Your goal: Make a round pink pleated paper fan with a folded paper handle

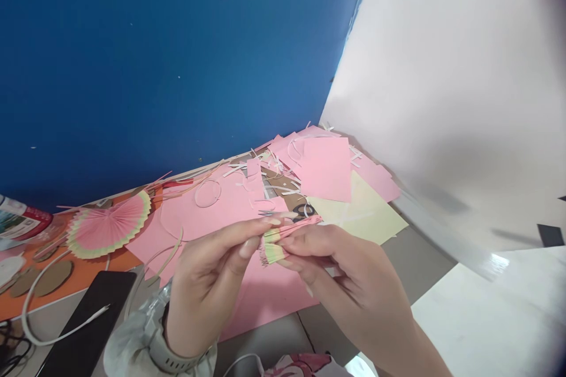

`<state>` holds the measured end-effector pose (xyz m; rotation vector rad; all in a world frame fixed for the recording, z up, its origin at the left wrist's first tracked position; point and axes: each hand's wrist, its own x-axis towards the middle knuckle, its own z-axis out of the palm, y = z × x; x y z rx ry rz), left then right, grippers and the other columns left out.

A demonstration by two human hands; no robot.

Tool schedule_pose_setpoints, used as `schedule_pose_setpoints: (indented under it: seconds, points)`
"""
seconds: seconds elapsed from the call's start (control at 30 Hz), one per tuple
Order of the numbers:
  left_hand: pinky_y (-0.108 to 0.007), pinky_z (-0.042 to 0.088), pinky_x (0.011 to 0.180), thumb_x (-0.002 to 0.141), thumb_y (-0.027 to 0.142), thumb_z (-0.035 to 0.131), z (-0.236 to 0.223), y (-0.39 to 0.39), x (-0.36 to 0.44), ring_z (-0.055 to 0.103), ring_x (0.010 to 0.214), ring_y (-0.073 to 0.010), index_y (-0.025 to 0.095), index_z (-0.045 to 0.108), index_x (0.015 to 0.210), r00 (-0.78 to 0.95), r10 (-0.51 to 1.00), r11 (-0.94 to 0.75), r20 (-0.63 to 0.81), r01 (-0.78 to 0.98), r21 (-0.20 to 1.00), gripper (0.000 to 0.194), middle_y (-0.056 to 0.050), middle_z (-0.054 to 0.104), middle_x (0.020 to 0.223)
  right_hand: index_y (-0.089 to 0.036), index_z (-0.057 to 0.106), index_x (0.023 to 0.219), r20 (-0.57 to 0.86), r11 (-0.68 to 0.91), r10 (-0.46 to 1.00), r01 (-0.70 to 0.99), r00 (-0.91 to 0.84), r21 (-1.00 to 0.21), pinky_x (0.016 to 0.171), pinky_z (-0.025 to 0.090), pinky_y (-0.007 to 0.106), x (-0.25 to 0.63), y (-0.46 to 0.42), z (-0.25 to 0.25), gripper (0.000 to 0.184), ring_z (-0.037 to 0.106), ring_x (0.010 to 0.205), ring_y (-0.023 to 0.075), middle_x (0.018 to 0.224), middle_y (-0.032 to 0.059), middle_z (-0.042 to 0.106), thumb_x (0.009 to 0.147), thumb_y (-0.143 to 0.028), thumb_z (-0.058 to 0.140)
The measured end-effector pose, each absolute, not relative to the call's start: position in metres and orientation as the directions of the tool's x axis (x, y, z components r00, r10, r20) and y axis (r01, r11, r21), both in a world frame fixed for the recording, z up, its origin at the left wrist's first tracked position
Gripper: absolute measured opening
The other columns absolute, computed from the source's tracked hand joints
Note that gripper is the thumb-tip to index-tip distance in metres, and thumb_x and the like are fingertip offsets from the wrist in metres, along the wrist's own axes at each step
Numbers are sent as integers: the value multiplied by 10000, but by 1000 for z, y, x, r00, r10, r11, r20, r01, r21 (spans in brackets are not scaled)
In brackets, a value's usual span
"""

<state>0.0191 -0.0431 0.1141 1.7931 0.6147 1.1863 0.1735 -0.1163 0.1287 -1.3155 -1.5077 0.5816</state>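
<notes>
A narrow, accordion-folded piece of pink and yellow paper (275,252) is pinched between my two hands in the middle of the view. My left hand (216,265) grips its left end between thumb and fingertips. On the other side, my right hand (347,274) closes its thumb and fingers on the pleats and covers part of them. Behind the fingertips lie scissors (304,210), partly hidden by my hands. A finished-looking pleated paper fan (108,225), pink with a yellow edge, lies to the left.
Pink paper sheets (327,168), a pale yellow sheet (369,209) and thin paper scraps cover the floor along the blue wall (177,59). At left are a black phone (91,318), a white cable (66,339), cardboard discs (53,278) and a labelled bottle (22,219).
</notes>
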Motion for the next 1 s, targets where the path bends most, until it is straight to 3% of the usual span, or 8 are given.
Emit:
schedule_pose_setpoints:
  seconds: [0.23,0.4,0.67,0.83,1.0]
  points:
    - [-217,543,875,900,92,524,114,-43,20,666,1006,-122,329,655,1090,405,785,-493,469,-49,869,331,73,717,1078,-237,557,853,361,285,924,401,127,-871,476,449,165,172,-113,130,70,574,569,71,785,-26,673,892,-179,551]
    - [-170,517,884,907,91,511,112,-43,19,652,1018,-94,340,645,1099,412,786,-481,460,-60,875,342,91,715,1077,-288,570,907,349,278,927,372,138,-886,536,485,127,171,-113,130,121,634,695,71,839,-57,687,887,-169,560]
    - [-276,546,882,937,191,463,111,-44,19,656,1016,-183,260,643,1148,442,767,-408,464,-220,886,285,-24,708,1100,-344,554,948,309,242,938,345,154,-907,588,485,100,171,-115,127,163,633,749,45,883,-105,689,891,-192,566]
    - [-166,513,912,798,116,674,110,-44,19,642,1048,-125,321,607,1189,454,741,-463,494,-188,866,447,53,690,1152,-346,551,958,339,266,927,358,158,-895,549,468,98,171,-114,125,164,564,608,31,842,-106,661,895,-195,557]
    - [-161,521,910,808,41,638,105,-48,23,652,1033,-103,304,633,1136,359,770,-508,528,-156,847,420,73,706,1111,-309,528,923,373,280,917,436,143,-855,511,458,134,170,-114,125,112,580,614,54,808,-84,655,903,-200,543]
